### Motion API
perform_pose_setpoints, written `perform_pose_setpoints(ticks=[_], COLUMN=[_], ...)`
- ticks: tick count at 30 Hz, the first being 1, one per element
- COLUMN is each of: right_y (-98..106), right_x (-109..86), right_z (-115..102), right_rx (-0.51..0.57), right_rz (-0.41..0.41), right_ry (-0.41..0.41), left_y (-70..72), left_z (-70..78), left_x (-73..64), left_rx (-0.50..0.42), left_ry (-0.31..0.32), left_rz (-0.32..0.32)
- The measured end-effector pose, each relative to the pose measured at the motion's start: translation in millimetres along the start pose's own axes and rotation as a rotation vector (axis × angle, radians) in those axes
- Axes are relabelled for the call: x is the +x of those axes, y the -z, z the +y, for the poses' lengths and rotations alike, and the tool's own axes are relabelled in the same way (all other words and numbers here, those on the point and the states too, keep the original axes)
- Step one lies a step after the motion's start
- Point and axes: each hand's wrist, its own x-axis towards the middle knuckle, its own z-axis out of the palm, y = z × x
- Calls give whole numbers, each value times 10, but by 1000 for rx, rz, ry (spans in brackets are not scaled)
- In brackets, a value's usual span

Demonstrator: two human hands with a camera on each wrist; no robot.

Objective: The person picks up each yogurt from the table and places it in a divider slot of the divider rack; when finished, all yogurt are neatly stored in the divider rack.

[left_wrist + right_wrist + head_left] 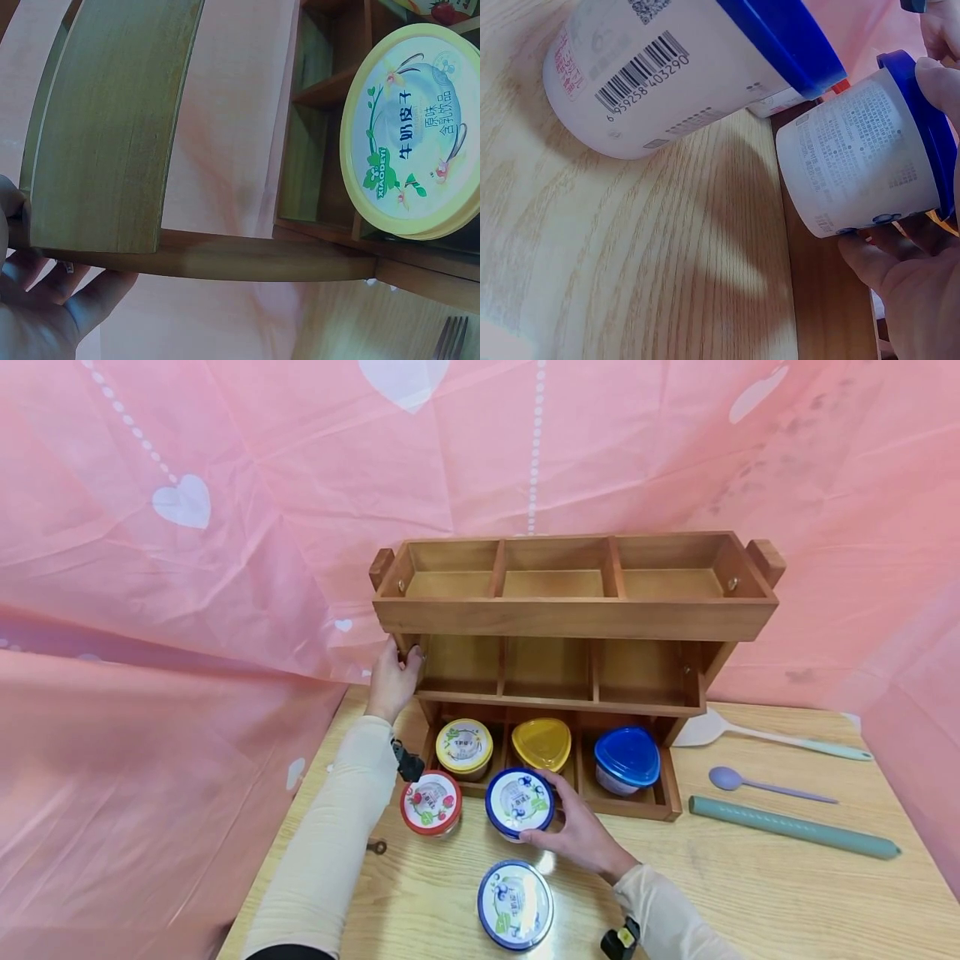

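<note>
blue-lidded tub [520,797] is clamped in the right hand [577,835], head view: thumb on the near side of the lid, fingers round the far side. tub sits directly left of that palm, just in front of the wooden rack's [573,620] bottom tier, below its middle compartment; whether its base touches anything, can't tell. left hand [393,681] is clamped on the rack's left side at the middle tier, well apart from the tub. bottom tier, left to right: yellow round tub [464,747], yellow triangular tub [542,744], blue triangular tub [627,757], one per compartment. red-lidded tub [431,803] is left of the held one, in front of the rack. second blue tub [515,906] stands on the table [600,877], nearer the person. right of the rack: white spatula [703,727], purple spoon [726,778], green rolling pin [795,828].

left wrist view: left hand wraps the edge of the wooden side piece, fingers partly hidden behind it. yellow round tub's label faces the camera at right; fork [451,339] on the table, lower right.

right wrist view: held tub at right, tilted in frame, thumb on the lid rim, fingertips against the wall. second blue tub upper left, barcode showing.
</note>
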Motion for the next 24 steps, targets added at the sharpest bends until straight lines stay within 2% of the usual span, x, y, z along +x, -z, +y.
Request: perform_pose_setpoints(ticks=[6, 10, 13, 20, 24], right_y=[12, 52, 101, 229, 323], right_x=[-26, -76, -120, -234, -320], right_z=[-12, -42, -75, -197, -289], right_rx=[-1, -2, 3, -11, -11], right_rz=[15, 38, 46, 61, 75], right_ry=[-2, 32, 70, 69, 103], left_y=[-7, -7, -4, 2, 4], left_z=[-2, -2, 6, 9, 0], left_x=[5, 10, 7, 0, 2], left_rx=[0, -3, -2, -5, -5], left_ry=[-15, -16, -12, -1, 7], left_rz=[5, 4, 3, -3, -7])
